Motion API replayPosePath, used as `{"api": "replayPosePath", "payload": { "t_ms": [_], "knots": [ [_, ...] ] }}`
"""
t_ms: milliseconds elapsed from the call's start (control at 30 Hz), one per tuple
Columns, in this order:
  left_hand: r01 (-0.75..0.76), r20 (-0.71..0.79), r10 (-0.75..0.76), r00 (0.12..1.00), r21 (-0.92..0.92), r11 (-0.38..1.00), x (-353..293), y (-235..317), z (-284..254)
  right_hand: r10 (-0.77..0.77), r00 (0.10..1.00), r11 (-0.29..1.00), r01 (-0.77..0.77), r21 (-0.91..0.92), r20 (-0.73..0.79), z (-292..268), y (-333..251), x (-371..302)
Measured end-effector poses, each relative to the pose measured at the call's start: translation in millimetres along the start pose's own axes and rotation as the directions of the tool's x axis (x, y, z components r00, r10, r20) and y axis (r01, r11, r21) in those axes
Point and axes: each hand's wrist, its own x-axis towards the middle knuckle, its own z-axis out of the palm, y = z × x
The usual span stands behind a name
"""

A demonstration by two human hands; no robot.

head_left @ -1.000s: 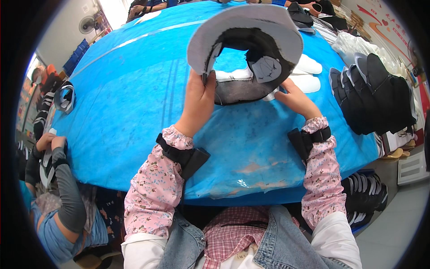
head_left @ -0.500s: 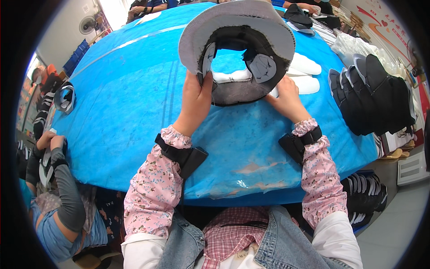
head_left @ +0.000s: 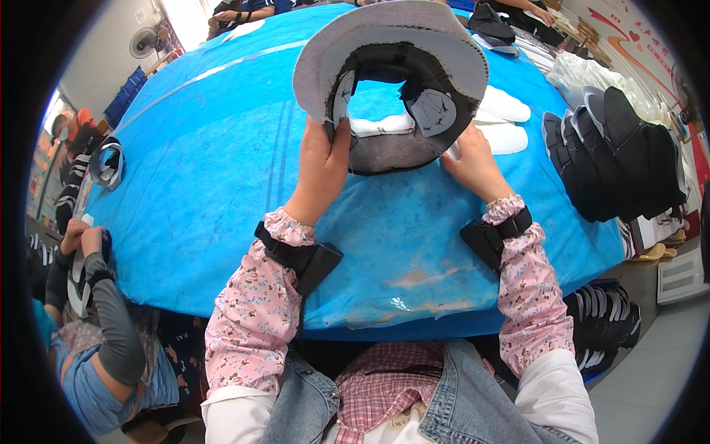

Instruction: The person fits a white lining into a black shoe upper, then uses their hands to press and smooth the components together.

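Spreading table (head_left: 200, 200): blue-covered, it showed worn pale patches (head_left: 425, 277) near its near edge.
Ring-shaped piece (head_left: 388, 153): dark inside with white padding and a pale flaring rim, it was raised over the table, well in from the near edge.
Dark stack (head_left: 625, 163): leaned along the table's right edge.
Left hand (head_left: 322, 166): held the piece's left side.
Right hand (head_left: 477, 166): was at its right side.
White flat shapes (head_left: 509, 138): lay beyond that hand.
Fingers (head_left: 342, 139): left ones gripped the piece; right ones, partly hidden, could not be judged.
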Motion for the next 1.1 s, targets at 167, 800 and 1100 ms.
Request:
{"api": "replayPosePath", "payload": {
  "t_ms": [167, 800, 1100],
  "knots": [
    [-0.054, -0.045, 0.055, 0.997, 0.017, 0.998, 0.2, -5.9, 1.3, 0.027, 0.999, 0.999, -0.026, -0.025, 0.038, -1.1, -1.7, -0.3],
    [-0.051, -0.007, 0.052, 0.999, 0.025, 0.998, 0.5, -3.7, -0.3, 0.013, 1.0, 0.999, -0.012, -0.048, 0.025, -4.0, -5.2, -1.2],
    [-0.041, -0.011, 0.041, 0.999, 0.016, 0.999, -0.1, -2.8, 0.2, 0.033, 0.998, 0.998, -0.031, -0.049, 0.056, -7.4, -8.9, -1.0]
  ]
}}
